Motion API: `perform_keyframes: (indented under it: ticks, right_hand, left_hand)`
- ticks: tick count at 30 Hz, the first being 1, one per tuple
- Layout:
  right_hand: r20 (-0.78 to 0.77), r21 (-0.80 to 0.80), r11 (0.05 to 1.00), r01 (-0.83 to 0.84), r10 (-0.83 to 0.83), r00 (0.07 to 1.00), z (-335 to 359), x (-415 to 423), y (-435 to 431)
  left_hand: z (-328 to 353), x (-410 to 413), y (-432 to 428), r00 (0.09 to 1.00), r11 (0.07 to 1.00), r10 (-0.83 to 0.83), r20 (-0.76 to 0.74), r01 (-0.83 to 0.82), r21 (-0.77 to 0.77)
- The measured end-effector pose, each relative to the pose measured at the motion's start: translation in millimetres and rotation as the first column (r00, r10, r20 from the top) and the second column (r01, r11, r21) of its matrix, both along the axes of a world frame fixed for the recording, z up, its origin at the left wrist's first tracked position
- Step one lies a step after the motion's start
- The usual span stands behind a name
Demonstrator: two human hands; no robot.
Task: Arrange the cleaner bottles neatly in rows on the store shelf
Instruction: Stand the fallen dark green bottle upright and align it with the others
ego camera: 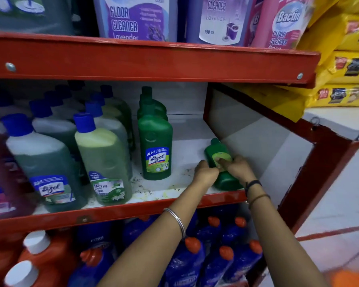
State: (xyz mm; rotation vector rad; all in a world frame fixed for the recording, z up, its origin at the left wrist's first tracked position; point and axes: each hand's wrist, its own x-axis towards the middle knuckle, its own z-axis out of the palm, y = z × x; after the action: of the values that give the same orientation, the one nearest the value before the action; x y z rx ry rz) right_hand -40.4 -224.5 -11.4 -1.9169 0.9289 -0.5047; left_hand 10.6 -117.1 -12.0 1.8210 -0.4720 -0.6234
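Nearest, two bare forearms reaching up over the red shelf edge. Left hand and right hand both closed on a green cleaner bottle, fingers wrapped about its middle. Bottle tilted, cap pointing far and left, base near the front right corner of the white shelf. Left of it, well apart, an upright green Lizol bottle heading a row.
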Motion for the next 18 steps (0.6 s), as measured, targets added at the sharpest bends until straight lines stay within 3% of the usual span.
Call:
perform_keyframes:
  ticks: [3,6,11,13,18]
  right_hand:
    - [0.128,0.045,0.998,0.044,-0.049,0.991,-12,-4,0]
    - [0.309,0.058,0.998,0.015,-0.033,0.950,-13,-10,7]
    - [0.521,0.035,0.999,-0.017,-0.003,0.854,-13,-19,36]
    - [0.590,-0.029,0.995,-0.091,0.090,0.802,-9,-22,69]
    - [0.635,-0.167,0.970,-0.175,0.242,0.734,-4,-11,103]
  left_hand:
    - [-3,-5,-1,0.988,0.980,0.086,-0.128,-0.107,-0.166]
    - [1,-15,8,0.983,0.933,0.114,-0.145,-0.156,-0.325]
    - [6,-19,32,0.987,0.887,0.156,-0.042,-0.159,-0.434]
    - [8,-19,65,0.975,0.857,0.221,0.015,-0.187,-0.479]
    - [5,-12,104,0.927,0.804,0.344,0.151,-0.207,-0.557]
